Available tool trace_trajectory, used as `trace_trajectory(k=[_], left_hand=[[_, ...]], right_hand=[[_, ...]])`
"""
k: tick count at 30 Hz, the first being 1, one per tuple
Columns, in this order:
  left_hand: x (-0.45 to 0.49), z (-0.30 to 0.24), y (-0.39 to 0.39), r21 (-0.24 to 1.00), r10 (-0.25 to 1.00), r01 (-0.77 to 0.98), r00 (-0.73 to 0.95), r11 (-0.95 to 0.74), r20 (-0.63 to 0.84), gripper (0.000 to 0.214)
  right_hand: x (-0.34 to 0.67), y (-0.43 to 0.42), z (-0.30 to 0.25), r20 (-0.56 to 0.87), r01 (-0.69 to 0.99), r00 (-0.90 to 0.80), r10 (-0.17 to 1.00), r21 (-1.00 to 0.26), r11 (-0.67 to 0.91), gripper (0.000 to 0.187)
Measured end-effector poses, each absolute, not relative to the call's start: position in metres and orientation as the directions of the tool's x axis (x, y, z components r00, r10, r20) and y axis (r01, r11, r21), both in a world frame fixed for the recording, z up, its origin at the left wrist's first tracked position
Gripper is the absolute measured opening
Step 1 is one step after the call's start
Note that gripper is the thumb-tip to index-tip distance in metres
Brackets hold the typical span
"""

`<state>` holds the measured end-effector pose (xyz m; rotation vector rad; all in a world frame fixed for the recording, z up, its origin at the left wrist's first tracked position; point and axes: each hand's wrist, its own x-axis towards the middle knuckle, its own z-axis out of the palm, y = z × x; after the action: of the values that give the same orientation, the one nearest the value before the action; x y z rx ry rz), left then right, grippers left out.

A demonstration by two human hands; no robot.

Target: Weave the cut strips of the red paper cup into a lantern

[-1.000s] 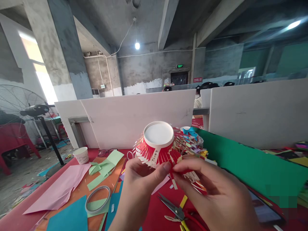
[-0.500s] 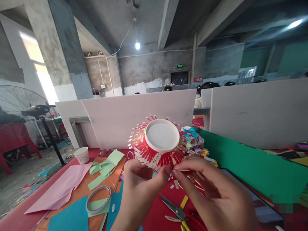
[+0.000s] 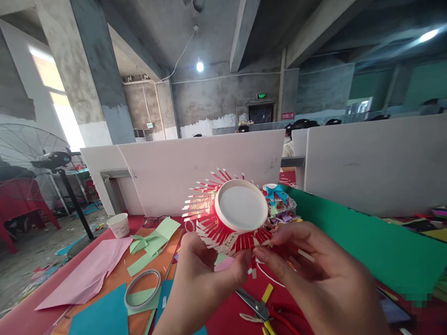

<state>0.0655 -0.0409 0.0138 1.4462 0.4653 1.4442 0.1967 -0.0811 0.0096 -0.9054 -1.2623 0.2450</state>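
Note:
A red and white paper cup (image 3: 240, 205), its wall cut into many thin strips fanned outward, is held up with its white base facing me. My left hand (image 3: 209, 274) grips the fringed rim from below left, thumb in front. At the lower right of the rim, my right hand (image 3: 314, 270) has thumb and forefinger closed on the strips; their exact hold is partly hidden. Scissors (image 3: 258, 307) with red and yellow handles lie on the red tabletop under the hands. Behind the cup stands a decorated paper piece with a blue bow (image 3: 277, 192).
Left on the table are a paper cup (image 3: 118, 225), pink paper (image 3: 87, 270), light green paper (image 3: 153, 246), blue paper (image 3: 101, 311) and a tape roll (image 3: 142, 291). A green board (image 3: 352, 232) leans at right, near a phone (image 3: 394, 309). White partitions (image 3: 195, 172) stand ahead.
The fringed cup has shifted slightly right and down and tilted a little. My right hand has moved right along the rim, and a few strips now hang down between the hands.

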Motion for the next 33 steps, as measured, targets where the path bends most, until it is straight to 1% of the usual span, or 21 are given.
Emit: trace_trajectory(k=[4, 6, 11, 15, 19, 20, 22, 25, 27, 29, 31, 33], left_hand=[[0.067, 0.017, -0.046, 0.843, 0.828, -0.331, 0.236, -0.424, 0.509, 0.025], [0.066, 0.019, -0.046, 0.86, 0.828, -0.328, 0.282, -0.392, 0.485, 0.027], [0.063, 0.02, -0.041, 0.871, 0.812, -0.349, 0.353, -0.346, 0.464, 0.023], [0.063, 0.016, -0.037, 0.869, 0.822, -0.333, 0.321, -0.366, 0.47, 0.018], [0.061, 0.016, -0.032, 0.856, 0.811, -0.251, 0.284, -0.452, 0.512, 0.017], [0.06, 0.017, -0.031, 0.85, 0.806, -0.212, 0.271, -0.483, 0.526, 0.016], [0.056, 0.021, -0.028, 0.836, 0.804, -0.136, 0.231, -0.531, 0.548, 0.014], [0.052, 0.029, -0.025, 0.84, 0.818, -0.081, 0.194, -0.537, 0.542, 0.012], [0.051, 0.035, -0.022, 0.851, 0.831, -0.107, 0.187, -0.513, 0.524, 0.011], [0.051, 0.037, -0.019, 0.876, 0.854, -0.186, 0.207, -0.444, 0.477, 0.009], [0.053, 0.037, -0.016, 0.898, 0.883, -0.305, 0.251, -0.317, 0.397, 0.007], [0.055, 0.035, -0.014, 0.893, 0.896, -0.404, 0.296, -0.197, 0.331, 0.011]], right_hand=[[0.189, -0.085, 0.012, 0.625, 0.21, 0.473, 0.621, -0.765, 0.609, 0.014], [0.186, -0.086, 0.012, 0.588, 0.169, 0.519, 0.62, -0.782, 0.6, 0.013], [0.189, -0.083, 0.009, 0.637, 0.224, 0.452, 0.624, -0.759, 0.612, 0.01], [0.19, -0.08, 0.005, 0.652, 0.266, 0.42, 0.632, -0.754, 0.601, 0.01], [0.187, -0.079, 0.004, 0.57, 0.221, 0.526, 0.631, -0.808, 0.546, 0.007], [0.187, -0.078, 0.005, 0.576, 0.245, 0.527, 0.625, -0.807, 0.538, 0.007], [0.189, -0.077, 0.009, 0.641, 0.352, 0.467, 0.609, -0.767, 0.537, 0.007], [0.193, -0.072, 0.018, 0.72, 0.477, 0.36, 0.593, -0.688, 0.546, 0.009], [0.194, -0.068, 0.023, 0.728, 0.5, 0.331, 0.601, -0.675, 0.542, 0.01], [0.194, -0.064, 0.027, 0.72, 0.489, 0.313, 0.62, -0.681, 0.544, 0.013], [0.193, -0.06, 0.027, 0.717, 0.488, 0.291, 0.633, -0.681, 0.546, 0.015], [0.191, -0.059, 0.026, 0.728, 0.53, 0.275, 0.627, -0.659, 0.533, 0.015]])
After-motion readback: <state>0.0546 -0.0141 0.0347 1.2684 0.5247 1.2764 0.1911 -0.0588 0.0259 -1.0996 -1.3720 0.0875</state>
